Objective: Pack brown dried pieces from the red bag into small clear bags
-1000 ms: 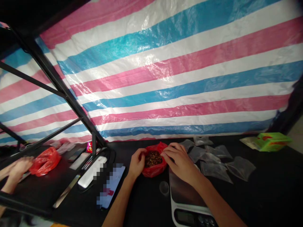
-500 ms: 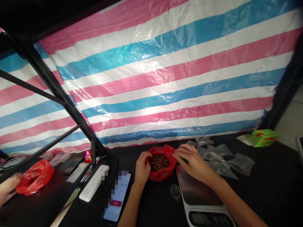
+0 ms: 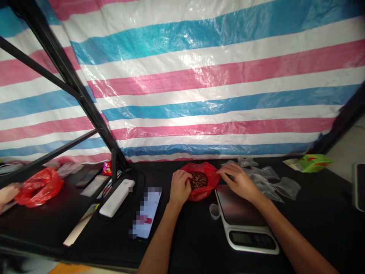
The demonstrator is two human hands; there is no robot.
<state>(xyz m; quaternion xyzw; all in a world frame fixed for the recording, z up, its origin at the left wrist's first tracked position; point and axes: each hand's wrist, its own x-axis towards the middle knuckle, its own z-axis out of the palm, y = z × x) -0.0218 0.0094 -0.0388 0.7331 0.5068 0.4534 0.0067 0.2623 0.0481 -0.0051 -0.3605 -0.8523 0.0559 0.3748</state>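
Note:
A red plastic bag (image 3: 203, 195) stands on the black table with its mouth spread. Inside lie small brown pieces (image 3: 199, 180), too small to name for certain. My left hand (image 3: 181, 186) is closed over the bag's left rim, its fingertips folded inward. On the other side, my right hand (image 3: 236, 178) pinches the right edge of the bag between thumb and fingers. Under my right forearm sits a kitchen scale (image 3: 239, 209) with a dark metal plate. A small clear plastic cup (image 3: 215, 211) touches or nearly touches the scale's left side.
Several clear plastic bags (image 3: 266, 182) lie behind the scale, near a green packet (image 3: 315, 163). Left of me are a lit phone (image 3: 149, 213), a white power strip (image 3: 117, 198) and a metal frame (image 3: 94, 114). Another person's hand (image 3: 8, 195) is at a second red bag (image 3: 42, 188).
The view has tilted down and shows more of the table's front. My left hand reaches slightly further over the bag's rim. The right hand stays at the right edge.

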